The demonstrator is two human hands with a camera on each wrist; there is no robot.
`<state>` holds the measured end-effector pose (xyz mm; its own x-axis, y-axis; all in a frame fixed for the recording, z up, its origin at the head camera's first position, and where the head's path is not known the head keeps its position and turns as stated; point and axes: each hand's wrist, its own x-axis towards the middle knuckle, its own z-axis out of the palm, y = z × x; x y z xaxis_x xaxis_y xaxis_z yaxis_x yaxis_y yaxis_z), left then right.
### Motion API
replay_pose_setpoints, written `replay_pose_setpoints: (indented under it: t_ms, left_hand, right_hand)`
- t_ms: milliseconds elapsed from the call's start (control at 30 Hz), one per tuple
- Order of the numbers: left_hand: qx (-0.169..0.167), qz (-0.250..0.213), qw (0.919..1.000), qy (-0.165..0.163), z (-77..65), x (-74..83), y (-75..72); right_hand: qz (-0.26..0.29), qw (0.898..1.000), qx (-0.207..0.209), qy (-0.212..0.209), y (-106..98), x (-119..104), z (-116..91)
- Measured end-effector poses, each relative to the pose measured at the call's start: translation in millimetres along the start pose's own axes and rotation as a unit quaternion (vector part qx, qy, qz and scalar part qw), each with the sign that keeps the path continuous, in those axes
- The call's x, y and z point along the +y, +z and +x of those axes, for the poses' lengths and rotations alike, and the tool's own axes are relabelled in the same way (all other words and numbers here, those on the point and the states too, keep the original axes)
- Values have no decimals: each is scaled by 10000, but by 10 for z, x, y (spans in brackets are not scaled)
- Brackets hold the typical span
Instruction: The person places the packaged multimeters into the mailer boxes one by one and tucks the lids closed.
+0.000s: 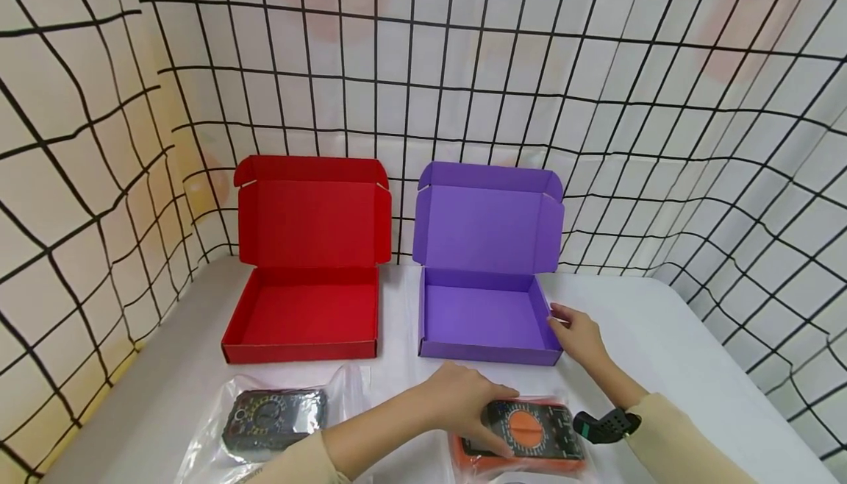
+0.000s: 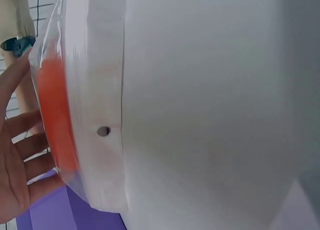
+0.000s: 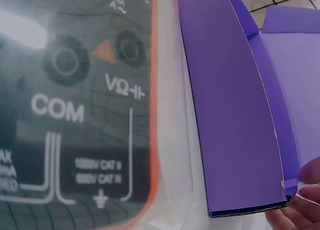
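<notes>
Near the front of the white worktop (image 1: 695,381), right of its middle, lies the orange meter (image 1: 526,429), its black face and round orange dial turned up, sealed in a clear bag (image 2: 107,79). The left hand (image 1: 456,399) comes to it from the left, thumb laid across the near left part and fingers reaching toward its far side; that grip is loose, the fingers extended and parted rather than curled round the meter. In the left wrist view these fingers meet the edge of the bag. The right hand (image 1: 581,333) is at the right wall of the purple box (image 1: 486,353), its fingertips at the rim close to the front corner; the right wrist view cuts part of the hand off, so I cannot tell whether that grip is pinching the cardboard or only touching it. A dark wristband (image 1: 605,425) shows on the right wrist. The purple box stands toward the worktop's far edge, behind the orange meter, its lid (image 1: 486,226) raised. To its left, nearer the worktop's left edge, the red box (image 1: 301,352) also stands lid up. In front of that, a dark meter (image 1: 274,418) lies in another bag (image 1: 201,440).
</notes>
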<state>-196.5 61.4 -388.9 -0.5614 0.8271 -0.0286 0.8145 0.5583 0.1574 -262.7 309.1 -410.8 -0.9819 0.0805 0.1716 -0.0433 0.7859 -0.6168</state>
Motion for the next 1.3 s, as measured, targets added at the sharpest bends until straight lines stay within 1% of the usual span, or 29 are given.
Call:
replay_pose_setpoints:
  t_ms: [167, 267, 333, 400, 500, 567, 633, 767, 867, 1000, 1200, 1300]
  left_hand:
    - [-264, -7, 9993, -254, 45, 68, -2]
    - [-340, 88, 9986, -407, 87, 109, 13]
    - [-414, 206, 9977, -486, 119, 143, 24]
    - [-487, 373, 9965, -569, 144, 179, 38]
    - [-578, 595, 9942, -677, 167, 226, 50]
    - [-564, 703, 9932, -739, 171, 250, 59]
    - [-525, 729, 9928, -787, 173, 262, 66]
    - [-416, 722, 9927, -877, 172, 275, 72]
    - [-353, 672, 9927, -941, 170, 280, 66]
    - [-345, 667, 9925, -963, 175, 282, 64]
    - [-355, 765, 9914, -999, 180, 305, 66]
    - [-359, 860, 9903, -1030, 183, 327, 83]
  right_hand:
    - [0, 9998, -199, 49, -3, 35, 21]
    - [84, 9990, -380, 218, -16, 51, 47]
    - [335, 9964, -642, 438, -28, 66, 65]
    - [724, 9900, -1000, 679, -48, 83, 83]
    - [1384, 9726, -1546, 1052, -78, 111, 104]
    - [1647, 9630, -1771, 1185, -92, 125, 114]
    - [1776, 9571, -1894, 1282, -102, 130, 120]
    - [1882, 9508, -1928, 1529, -116, 113, 130]
    - [1953, 9487, -1916, 1583, -119, 93, 137]
    - [2010, 9487, -1912, 1518, -114, 84, 136]
    - [2059, 9457, -1841, 1715, -116, 73, 118]
    - [2086, 9454, -1810, 1729, -104, 80, 111]
